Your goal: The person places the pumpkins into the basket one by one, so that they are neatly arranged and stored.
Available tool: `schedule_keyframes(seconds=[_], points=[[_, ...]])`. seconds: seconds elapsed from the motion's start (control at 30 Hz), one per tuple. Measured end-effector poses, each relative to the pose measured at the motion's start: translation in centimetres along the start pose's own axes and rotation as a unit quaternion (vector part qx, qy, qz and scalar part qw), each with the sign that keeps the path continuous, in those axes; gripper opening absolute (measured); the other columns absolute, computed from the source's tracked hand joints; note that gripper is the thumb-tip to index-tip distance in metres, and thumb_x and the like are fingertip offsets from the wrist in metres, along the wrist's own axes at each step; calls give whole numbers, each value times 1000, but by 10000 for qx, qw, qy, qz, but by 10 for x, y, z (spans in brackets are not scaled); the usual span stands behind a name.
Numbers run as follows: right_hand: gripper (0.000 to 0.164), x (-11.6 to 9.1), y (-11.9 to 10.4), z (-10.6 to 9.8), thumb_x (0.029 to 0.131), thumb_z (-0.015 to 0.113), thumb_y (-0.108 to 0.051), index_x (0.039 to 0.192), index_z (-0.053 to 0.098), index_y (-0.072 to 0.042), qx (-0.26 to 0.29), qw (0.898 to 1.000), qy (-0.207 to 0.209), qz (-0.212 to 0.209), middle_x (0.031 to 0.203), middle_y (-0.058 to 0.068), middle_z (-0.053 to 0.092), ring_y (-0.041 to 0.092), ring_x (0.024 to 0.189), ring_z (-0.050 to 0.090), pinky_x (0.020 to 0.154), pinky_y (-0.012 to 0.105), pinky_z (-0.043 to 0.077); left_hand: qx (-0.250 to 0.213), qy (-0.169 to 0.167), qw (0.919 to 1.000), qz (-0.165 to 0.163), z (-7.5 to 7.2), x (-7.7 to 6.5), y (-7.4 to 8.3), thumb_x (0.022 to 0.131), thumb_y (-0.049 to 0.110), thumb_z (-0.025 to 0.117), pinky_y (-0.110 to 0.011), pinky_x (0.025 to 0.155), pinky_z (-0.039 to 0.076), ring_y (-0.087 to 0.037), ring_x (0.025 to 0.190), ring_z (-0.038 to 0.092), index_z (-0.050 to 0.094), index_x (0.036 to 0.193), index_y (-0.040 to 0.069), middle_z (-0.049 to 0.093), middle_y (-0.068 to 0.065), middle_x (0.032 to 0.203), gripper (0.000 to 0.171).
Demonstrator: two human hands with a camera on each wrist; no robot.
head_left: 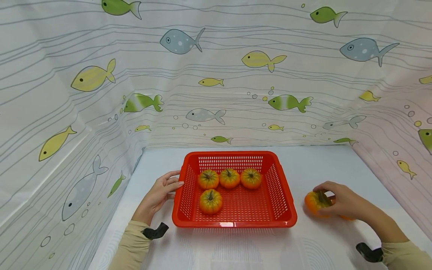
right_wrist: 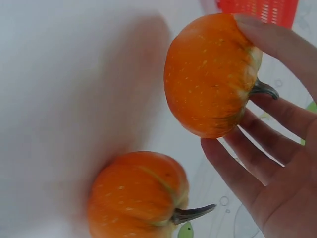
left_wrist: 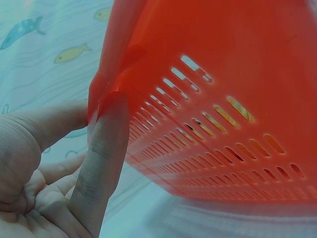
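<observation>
Slip risk on the right

Left grip (head_left: 162, 192) pinches the basket (head_left: 202, 224) by its rim; a tug could skew it. Four pumpkins (head_left: 229, 179) inside; front-right floor (head_left: 251, 206) open. Right wall (head_left: 276, 195) could snag a low pass. Held pumpkin (right_wrist: 210, 74) sits right of basket, right grip (head_left: 344, 202) pinching with fingertips; may slip. Loose pumpkin (right_wrist: 133, 193) nearby, knockable.

I'm wearing beige sleeves (head_left: 133, 245); yellow is streaking the orange pumpkins (head_left: 229, 180) along the far edge of the red basket (head_left: 263, 224); green, yellow and grey-blue fish (head_left: 180, 42) are patterning the white sheet (head_left: 229, 30).
</observation>
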State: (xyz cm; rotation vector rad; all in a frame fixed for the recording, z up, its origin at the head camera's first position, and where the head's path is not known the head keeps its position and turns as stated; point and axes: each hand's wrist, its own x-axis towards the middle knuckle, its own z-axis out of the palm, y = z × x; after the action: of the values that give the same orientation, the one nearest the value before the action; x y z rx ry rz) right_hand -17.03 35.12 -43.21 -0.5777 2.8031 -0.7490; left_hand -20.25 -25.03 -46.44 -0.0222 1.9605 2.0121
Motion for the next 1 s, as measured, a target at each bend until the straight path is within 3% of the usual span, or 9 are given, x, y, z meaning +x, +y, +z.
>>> schedule_keyframes(seconds=[0.17, 0.6, 0.7, 0.9, 1.0], points=[[56, 3, -5, -6, 75, 92, -31, 120, 67, -10, 188, 9996, 176, -136, 118, 4, 68, -7, 103, 54, 81, 41, 64, 0, 1, 10000, 8, 0, 0, 0, 102, 16, 66, -30, 70, 64, -12, 87, 75, 35, 155, 5, 72, 3, 103, 63], [58, 13, -23, -19, 74, 93, -30, 123, 66, -15, 347, 9985, 266, -332, 120, 2, 69, -9, 106, 54, 82, 44, 64, -2, 1, 10000, -1, 0, 0, 0, 102, 16, 66, -30, 70, 64, -12, 87, 75, 35, 155, 5, 72, 4, 101, 63], [59, 17, -31, -23, 74, 94, -31, 124, 66, -15, 314, 9985, 281, -347, 120, 2, 69, -3, 108, 57, 83, 43, 64, -11, -14, 10000, 30, 1, -1, 0, 102, 14, 66, -29, 69, 63, -11, 86, 74, 35, 155, 4, 72, 4, 101, 62], [61, 28, -48, -28, 73, 95, -33, 124, 66, -16, 256, 9982, 309, -451, 121, 0, 69, 23, 112, 64, 85, 43, 64, -31, -25, 10000, 62, 1, -2, 1, 102, 11, 65, -28, 67, 63, -11, 86, 74, 35, 155, 4, 72, 4, 103, 62], [61, 34, -55, -29, 73, 95, -33, 124, 66, -17, 242, 9981, 272, -506, 120, -1, 68, 24, 112, 64, 86, 43, 64, -7, 0, 10000, 48, 1, -1, 2, 101, 13, 65, -29, 68, 63, -11, 86, 74, 35, 155, 4, 72, 3, 103, 62]])
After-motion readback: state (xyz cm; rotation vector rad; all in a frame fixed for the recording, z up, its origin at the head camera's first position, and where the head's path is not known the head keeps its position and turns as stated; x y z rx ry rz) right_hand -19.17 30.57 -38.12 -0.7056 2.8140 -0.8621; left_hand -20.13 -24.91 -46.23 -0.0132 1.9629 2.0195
